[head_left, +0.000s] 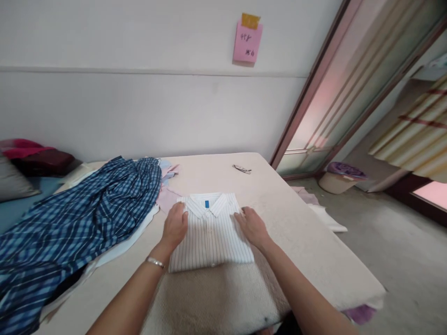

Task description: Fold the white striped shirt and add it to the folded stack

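A folded shirt (210, 237), white with thin dark stripes, lies front up with its collar pointing away from me and a small blue label (207, 204) inside the neck. At its left side, my left hand (175, 225) is closed on the edge near the collar; a silver bracelet (155, 262) circles that wrist. My right hand (252, 225) is closed on the opposite edge, its fingers partly hidden from view. Under the shirt's near end is a beige fleecy pad (209, 298).
Blue plaid clothing (115, 204) is heaped on the left of the cream-covered table (300, 232). Eyeglasses (241, 169) lie towards the back. A pink note (247, 43) is taped to the wall. On the floor at right stands a bin (337, 182), with cloth (328, 217) nearer the table.
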`<move>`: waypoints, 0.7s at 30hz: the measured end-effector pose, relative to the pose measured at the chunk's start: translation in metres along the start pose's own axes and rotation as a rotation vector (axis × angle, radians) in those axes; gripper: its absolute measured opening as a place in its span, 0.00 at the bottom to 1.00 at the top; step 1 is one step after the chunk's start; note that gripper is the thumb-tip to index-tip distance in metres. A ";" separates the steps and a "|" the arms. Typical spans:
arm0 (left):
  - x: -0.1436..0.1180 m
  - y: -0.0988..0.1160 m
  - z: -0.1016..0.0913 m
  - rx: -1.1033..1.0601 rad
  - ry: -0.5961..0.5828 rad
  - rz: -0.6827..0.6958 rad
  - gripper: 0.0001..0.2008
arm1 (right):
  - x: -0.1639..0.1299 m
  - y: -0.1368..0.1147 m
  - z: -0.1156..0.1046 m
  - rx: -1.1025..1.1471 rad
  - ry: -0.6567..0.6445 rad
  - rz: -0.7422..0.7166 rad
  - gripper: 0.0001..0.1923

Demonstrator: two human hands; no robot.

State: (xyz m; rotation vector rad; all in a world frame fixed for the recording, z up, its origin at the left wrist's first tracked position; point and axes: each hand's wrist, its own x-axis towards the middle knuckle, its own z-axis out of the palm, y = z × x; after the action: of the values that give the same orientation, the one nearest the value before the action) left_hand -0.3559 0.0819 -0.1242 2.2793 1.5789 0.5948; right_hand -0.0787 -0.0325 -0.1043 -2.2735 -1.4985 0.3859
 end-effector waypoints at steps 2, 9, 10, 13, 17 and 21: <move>-0.010 -0.009 -0.006 -0.010 0.001 -0.223 0.18 | -0.004 0.014 -0.007 0.027 0.005 0.159 0.25; -0.004 -0.016 -0.006 0.080 -0.057 -0.499 0.16 | 0.019 0.004 0.015 -0.019 -0.102 0.242 0.22; -0.002 -0.016 -0.006 0.093 -0.062 -0.506 0.16 | 0.021 0.000 0.018 -0.063 -0.107 0.226 0.21; 0.001 -0.015 -0.005 0.096 -0.092 -0.511 0.16 | 0.021 -0.005 0.023 -0.141 -0.112 0.184 0.18; 0.006 -0.017 -0.002 0.037 -0.144 -0.525 0.15 | 0.019 -0.005 0.022 -0.147 -0.090 0.160 0.16; 0.013 -0.019 0.001 -0.079 -0.132 -0.539 0.13 | 0.019 -0.007 0.025 -0.069 -0.093 0.171 0.16</move>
State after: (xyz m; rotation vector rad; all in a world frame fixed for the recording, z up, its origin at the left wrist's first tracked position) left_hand -0.3666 0.1003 -0.1324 1.6849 1.9475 0.3460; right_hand -0.0881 -0.0083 -0.1234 -2.4786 -1.3840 0.5017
